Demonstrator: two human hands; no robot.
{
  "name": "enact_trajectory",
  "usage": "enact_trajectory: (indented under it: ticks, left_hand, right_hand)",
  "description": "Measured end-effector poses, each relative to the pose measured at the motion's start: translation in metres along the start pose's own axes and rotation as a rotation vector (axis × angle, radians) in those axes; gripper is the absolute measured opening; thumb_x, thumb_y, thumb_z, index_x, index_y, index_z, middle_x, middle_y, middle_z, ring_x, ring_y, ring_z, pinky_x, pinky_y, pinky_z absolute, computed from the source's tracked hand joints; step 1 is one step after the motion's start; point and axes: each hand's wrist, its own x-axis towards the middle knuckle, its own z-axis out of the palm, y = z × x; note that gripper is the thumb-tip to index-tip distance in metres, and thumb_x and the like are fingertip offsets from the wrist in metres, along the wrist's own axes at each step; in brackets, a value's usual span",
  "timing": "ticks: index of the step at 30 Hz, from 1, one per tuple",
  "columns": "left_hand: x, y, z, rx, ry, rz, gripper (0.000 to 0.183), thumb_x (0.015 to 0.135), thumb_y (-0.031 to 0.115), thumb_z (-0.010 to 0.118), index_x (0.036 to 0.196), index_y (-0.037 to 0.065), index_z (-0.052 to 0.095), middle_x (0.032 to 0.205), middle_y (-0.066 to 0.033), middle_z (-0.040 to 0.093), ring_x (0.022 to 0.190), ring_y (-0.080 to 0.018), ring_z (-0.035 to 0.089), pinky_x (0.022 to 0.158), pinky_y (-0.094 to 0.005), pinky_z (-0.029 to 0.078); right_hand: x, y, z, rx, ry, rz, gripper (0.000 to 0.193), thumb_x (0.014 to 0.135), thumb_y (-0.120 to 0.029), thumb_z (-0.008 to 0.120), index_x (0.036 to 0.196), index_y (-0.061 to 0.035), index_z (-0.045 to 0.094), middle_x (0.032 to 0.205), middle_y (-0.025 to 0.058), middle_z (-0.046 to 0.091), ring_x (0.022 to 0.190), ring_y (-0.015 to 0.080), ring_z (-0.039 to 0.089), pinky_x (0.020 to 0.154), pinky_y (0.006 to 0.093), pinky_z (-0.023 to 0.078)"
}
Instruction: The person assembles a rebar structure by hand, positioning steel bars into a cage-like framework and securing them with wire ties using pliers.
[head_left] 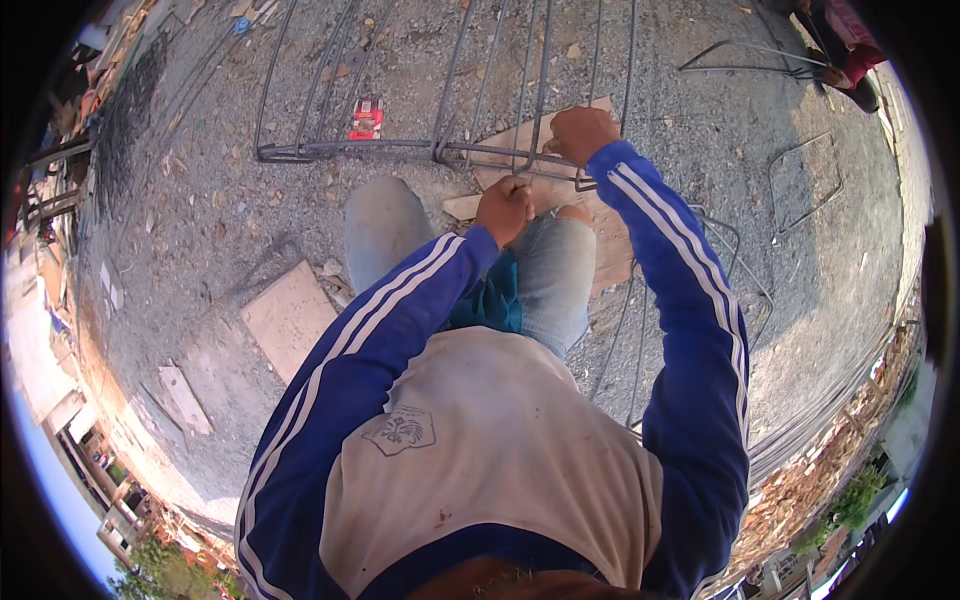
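Note:
A frame of steel reinforcing bars (390,145) stretches across the ground before my knees, with long rods running away from me toward the top. My left hand (507,210) is closed, fingers curled together just below the cross bars. Farther up and to the right, my right hand (582,135) makes a fist close above the same bars, its wrist bent inward. Whatever either hand grips is hidden or too thin to make out. Beneath the bars and my right hand lies a flat brown board (612,235).
A red and white pack (366,118) lies among the rods. Bent steel loops (808,185) rest on the gravel at right. Another person's legs and hand (845,55) show at upper right, near a bent rod. A pale board (290,318) lies left of my knees.

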Motion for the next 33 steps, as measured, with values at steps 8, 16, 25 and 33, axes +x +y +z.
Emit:
enact_trajectory:
  ticks: [8,16,25,33]
  left_hand:
    - [-0.008,0.01,-0.009,0.144,-0.057,0.009,0.016,0.09,0.011,0.05,0.092,-0.002,0.058,0.065,-0.0052,0.057,0.053,-0.0134,0.055,0.051,-0.0292,0.044]
    - [0.007,0.077,-0.021,0.011,-0.173,-0.192,0.017,0.088,0.015,0.054,0.087,0.0,0.061,0.066,-0.0024,0.055,0.049,-0.0115,0.049,0.049,-0.0283,0.042]
    - [0.014,0.093,-0.029,0.173,-0.307,-0.191,0.014,0.087,0.015,0.053,0.087,0.004,0.062,0.062,0.0038,0.046,0.049,-0.0075,0.042,0.051,-0.0289,0.044]
    - [0.072,0.093,-0.075,1.118,-0.414,0.479,0.015,0.084,0.02,0.056,0.087,0.009,0.066,0.074,-0.0095,0.063,0.068,-0.0271,0.062,0.065,-0.0393,0.05]
  right_hand:
    - [0.006,-0.019,0.027,0.381,0.048,0.262,0.025,0.081,-0.018,0.053,0.09,0.0,0.068,0.096,0.0237,0.066,0.094,0.0375,0.064,0.081,0.0447,0.051]
    - [-0.032,-0.05,0.067,0.558,0.489,0.268,0.023,0.084,-0.021,0.05,0.082,-0.004,0.065,0.089,0.0231,0.065,0.085,0.0399,0.062,0.076,0.0485,0.049]
    - [-0.003,-0.017,0.059,0.396,0.278,0.2,0.019,0.08,-0.02,0.055,0.083,-0.0056,0.067,0.083,0.0212,0.066,0.08,0.0396,0.063,0.073,0.0465,0.051]
    - [-0.024,-0.06,0.072,0.715,0.629,0.329,0.023,0.081,-0.027,0.062,0.081,-0.0046,0.068,0.078,0.0215,0.065,0.074,0.0398,0.064,0.07,0.0464,0.051]
